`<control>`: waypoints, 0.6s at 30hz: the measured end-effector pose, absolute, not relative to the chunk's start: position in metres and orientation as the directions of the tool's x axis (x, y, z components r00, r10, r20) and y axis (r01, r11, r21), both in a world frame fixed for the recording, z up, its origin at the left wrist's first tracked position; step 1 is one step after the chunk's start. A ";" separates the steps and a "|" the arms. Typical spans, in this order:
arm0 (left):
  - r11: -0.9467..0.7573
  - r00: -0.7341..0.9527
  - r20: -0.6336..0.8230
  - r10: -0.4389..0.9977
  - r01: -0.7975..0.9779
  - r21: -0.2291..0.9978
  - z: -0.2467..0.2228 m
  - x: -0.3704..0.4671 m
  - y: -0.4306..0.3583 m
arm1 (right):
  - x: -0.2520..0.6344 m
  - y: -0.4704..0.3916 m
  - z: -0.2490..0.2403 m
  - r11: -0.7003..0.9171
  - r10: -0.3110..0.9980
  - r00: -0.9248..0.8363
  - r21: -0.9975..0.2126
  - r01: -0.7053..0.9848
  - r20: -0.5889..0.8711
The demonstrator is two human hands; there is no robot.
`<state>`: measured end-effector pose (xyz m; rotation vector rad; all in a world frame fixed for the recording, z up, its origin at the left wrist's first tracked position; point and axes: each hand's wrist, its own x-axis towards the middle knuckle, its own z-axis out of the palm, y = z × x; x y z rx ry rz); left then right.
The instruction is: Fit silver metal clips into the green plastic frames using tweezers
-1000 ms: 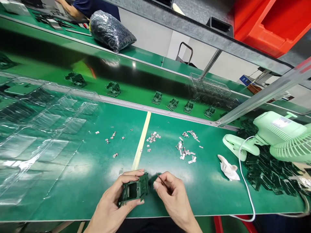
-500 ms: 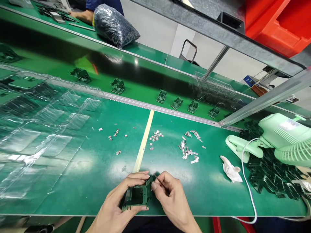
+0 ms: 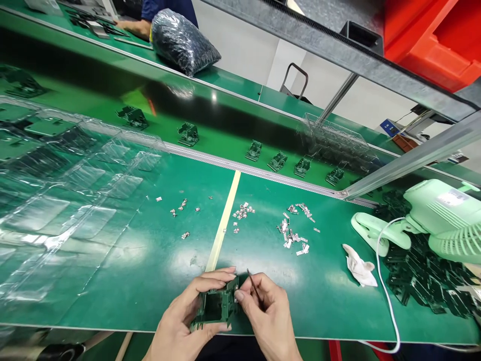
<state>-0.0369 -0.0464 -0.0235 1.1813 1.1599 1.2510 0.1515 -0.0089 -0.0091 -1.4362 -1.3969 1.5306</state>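
My left hand (image 3: pixel 188 313) is wrapped around a dark green plastic housing (image 3: pixel 216 307), a boxy frame with an open middle, just over the front edge of the bench. Its fingers lie along the far side and the thumb along the near side. My right hand (image 3: pixel 268 306) is closed around a thin dark stick-like tool (image 3: pixel 253 285), whose tip points up and away from the housing. The thumb and forefinger of that hand press at the housing's right side. Something small and shiny shows at those fingertips, too small to name.
Small metal pieces (image 3: pixel 288 236) lie in loose groups beyond my hands, beside a yellow tape strip (image 3: pixel 224 225). Clear plastic trays (image 3: pixel 86 220) cover the left. A green clip fan (image 3: pixel 443 215), a white cord, crumpled tissue (image 3: pixel 358 265) and piled dark parts (image 3: pixel 421 276) stand right. Similar housings (image 3: pixel 254 150) line the belt.
The stick tool's tip has swung away from the housing and now points upward. My right thumb and forefinger stay at the housing's right side. The whole view has shifted slightly.
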 end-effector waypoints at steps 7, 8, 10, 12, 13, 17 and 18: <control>0.192 -0.122 -0.244 0.962 -0.331 0.924 -0.011 -0.031 -0.046 | 0.162 -0.018 -0.002 0.212 0.944 -0.318 -0.904 0.373 0.090; 0.195 -0.117 -0.249 0.962 -0.349 0.917 -0.010 -0.029 -0.045 | 0.162 -0.019 -0.004 0.250 0.934 -0.338 -0.883 0.397 0.112; 0.187 -0.102 -0.242 0.965 -0.378 0.907 -0.009 -0.027 -0.044 | 0.159 -0.022 -0.010 0.312 0.917 -0.371 -0.840 0.444 0.145; 0.174 -0.083 -0.226 0.971 -0.403 0.898 -0.011 -0.026 -0.045 | 0.157 -0.026 -0.017 0.364 0.906 -0.383 -0.794 0.487 0.181; 0.172 -0.070 -0.219 0.973 -0.414 0.894 -0.012 -0.026 -0.045 | 0.155 -0.028 -0.020 0.390 0.899 -0.389 -0.772 0.502 0.201; 0.189 -0.027 -0.225 0.974 -0.449 0.873 -0.018 -0.029 -0.047 | 0.153 -0.031 -0.030 0.454 0.876 -0.404 -0.733 0.507 0.263; 0.202 -0.016 -0.235 0.972 -0.458 0.866 -0.020 -0.030 -0.047 | 0.152 -0.031 -0.032 0.468 0.871 -0.402 -0.726 0.504 0.283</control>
